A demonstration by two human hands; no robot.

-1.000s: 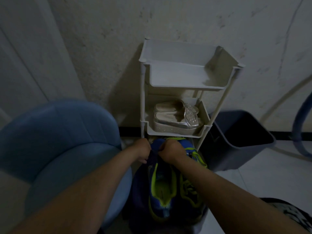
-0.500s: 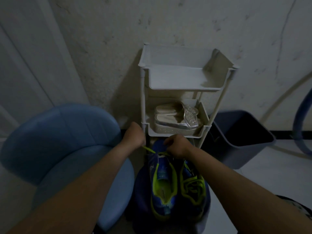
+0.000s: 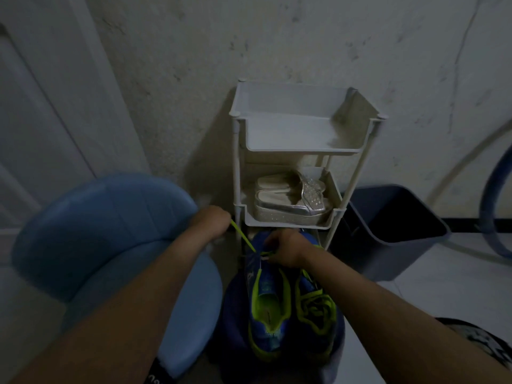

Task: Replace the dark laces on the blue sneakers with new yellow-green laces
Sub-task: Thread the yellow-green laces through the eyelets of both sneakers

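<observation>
Yellow-green lace (image 3: pixel 243 236): now drawn farther left of the rack (image 3: pixel 288 225), taut in the fisted left hand (image 3: pixel 212 221), the blue sneaker (image 3: pixel 266 322) below the rack being gripped at its toe by the right hand (image 3: pixel 285 250); first eyelets judged threaded.

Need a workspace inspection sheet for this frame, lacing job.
Surface: dark blue rounded base, type unclear, on pale floor.
Job's things: two blue sneakers; yellow-green lace taut from one sneaker's toe end.
Clutter: silver sandals on white rack.
Grips: left hand holds the lace end; right hand pinches lace at the sneaker.
Cables: pale hose along wall.
Surroundings: blue chair, dark bin.
</observation>
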